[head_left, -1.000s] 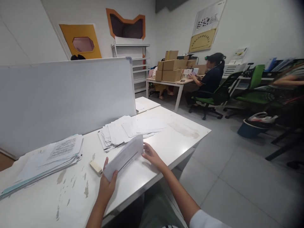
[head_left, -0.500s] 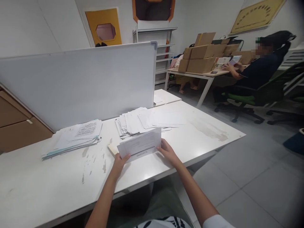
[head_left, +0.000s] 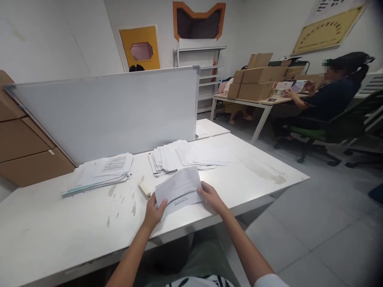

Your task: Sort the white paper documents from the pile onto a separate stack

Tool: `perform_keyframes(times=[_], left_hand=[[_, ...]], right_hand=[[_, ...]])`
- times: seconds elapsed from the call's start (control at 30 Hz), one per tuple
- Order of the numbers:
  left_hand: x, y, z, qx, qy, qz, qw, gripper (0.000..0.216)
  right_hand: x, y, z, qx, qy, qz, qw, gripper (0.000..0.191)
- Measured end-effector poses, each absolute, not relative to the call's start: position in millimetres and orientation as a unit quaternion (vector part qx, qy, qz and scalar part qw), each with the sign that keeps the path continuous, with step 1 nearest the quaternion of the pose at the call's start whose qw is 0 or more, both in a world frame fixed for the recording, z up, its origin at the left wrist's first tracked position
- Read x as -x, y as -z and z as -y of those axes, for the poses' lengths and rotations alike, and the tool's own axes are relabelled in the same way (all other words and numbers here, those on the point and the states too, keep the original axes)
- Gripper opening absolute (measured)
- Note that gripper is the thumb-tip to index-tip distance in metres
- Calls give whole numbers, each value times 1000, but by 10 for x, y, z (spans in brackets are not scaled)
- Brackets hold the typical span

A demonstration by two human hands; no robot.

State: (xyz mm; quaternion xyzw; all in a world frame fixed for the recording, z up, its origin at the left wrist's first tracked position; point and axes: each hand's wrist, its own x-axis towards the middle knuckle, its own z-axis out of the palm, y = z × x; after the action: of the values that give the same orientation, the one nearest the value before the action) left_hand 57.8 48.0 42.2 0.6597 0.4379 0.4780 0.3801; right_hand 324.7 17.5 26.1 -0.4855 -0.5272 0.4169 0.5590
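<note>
Both hands hold printed white paper (head_left: 181, 185) above the near edge of the white table (head_left: 77, 231). My left hand (head_left: 154, 211) grips its left side, thumb on the front. My right hand (head_left: 211, 196) pinches the right side, with the thumb on top and the fingers mostly behind. The paper bows a little and its lower part carries a dark line and small print. Whether it is one sheet or more I cannot tell. Just left of it lies a cream, box-like small object (head_left: 144, 189). Behind it spreads a loose pile of white papers (head_left: 176, 156).
A stack of documents (head_left: 101, 169) lies at the table's left. A whiteboard (head_left: 113, 111) stands along the back, beside cardboard boxes (head_left: 32, 155). At the right, a seated person (head_left: 326, 95) holds papers at another table with stacked boxes (head_left: 257, 81).
The held paper has tipped back, so its face shows more fully and its top edge curves. Both hands keep their grip. The view has tilted upward slightly.
</note>
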Motion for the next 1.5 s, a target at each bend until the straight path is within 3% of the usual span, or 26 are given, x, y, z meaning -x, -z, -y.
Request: perform_keyframes(times=[0.33, 0.53, 0.63, 0.87, 1.07, 1.27, 1.5], left_hand=[[-509, -287, 465, -469, -493, -638, 360, 49], [-169, -542, 389, -544, -349, -710, 281, 64], [-77, -644, 118, -602, -251, -727, 215, 63], [-67, -351, -18, -650, -272, -709, 24, 45], [-31, -182, -4, -691, -301, -657, -39, 45], [80, -48, 78, -821, -233, -516, -71, 56], [120, -10, 57, -831, -208, -512, -65, 47]], right_hand=[[-2831, 33, 583, 492, -437, 491, 570, 52], [-2789, -283, 349, 591, -408, 568, 401, 66], [-2730, -454, 11, 614, -413, 562, 370, 68], [-2681, -376, -300, 557, -513, 478, 446, 65], [-2764, -399, -289, 460, -614, 410, 493, 64], [-2658, -284, -355, 523, -535, 425, 510, 67], [-2580, -81, -405, 597, -413, 494, 479, 65]])
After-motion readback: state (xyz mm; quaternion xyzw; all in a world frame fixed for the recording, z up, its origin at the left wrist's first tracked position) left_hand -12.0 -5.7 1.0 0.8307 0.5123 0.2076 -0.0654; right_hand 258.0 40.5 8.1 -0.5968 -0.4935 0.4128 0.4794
